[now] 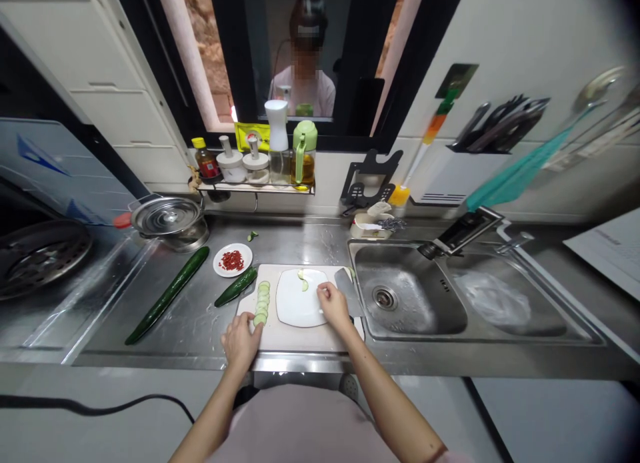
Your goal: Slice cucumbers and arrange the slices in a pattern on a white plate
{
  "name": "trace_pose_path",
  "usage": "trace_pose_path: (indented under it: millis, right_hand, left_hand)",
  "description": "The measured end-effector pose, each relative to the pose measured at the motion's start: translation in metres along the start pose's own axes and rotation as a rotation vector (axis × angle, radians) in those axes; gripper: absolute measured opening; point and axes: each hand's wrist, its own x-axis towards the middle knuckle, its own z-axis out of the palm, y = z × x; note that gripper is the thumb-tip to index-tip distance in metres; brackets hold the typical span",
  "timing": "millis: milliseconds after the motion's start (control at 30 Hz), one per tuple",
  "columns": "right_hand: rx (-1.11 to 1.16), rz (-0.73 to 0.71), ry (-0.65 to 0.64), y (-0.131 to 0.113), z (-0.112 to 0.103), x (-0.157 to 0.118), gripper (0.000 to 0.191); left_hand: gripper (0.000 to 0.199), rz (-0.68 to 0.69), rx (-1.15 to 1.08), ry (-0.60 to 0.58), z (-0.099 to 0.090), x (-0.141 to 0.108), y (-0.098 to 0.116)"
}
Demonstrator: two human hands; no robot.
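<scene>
A row of overlapping cucumber slices lies on the left part of a white cutting board. My left hand rests at the board's left edge, fingers somewhat apart, its thumb at the nearest slice. On the board sits a white square plate with a couple of slices near its far edge. Over the plate's right side is my right hand, fingertips pinched together; anything between them is hidden. Beside that hand lies a knife with a wide blade. A cut piece of cucumber lies left of the board.
Further left are a whole cucumber, a small plate of chopped red pieces and a lidded steel pot. A double sink with a black faucet is on the right. Seasoning bottles stand on a rack below the window.
</scene>
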Motion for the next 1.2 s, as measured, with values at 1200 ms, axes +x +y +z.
trace_pose_path:
  millis: [1200]
  right_hand:
    - [0.235,-0.465,-0.011,-0.100,-0.051,-0.007,0.023]
  left_hand:
    - [0.055,0.335,-1.039,-0.297,-0.074,0.018,0.132]
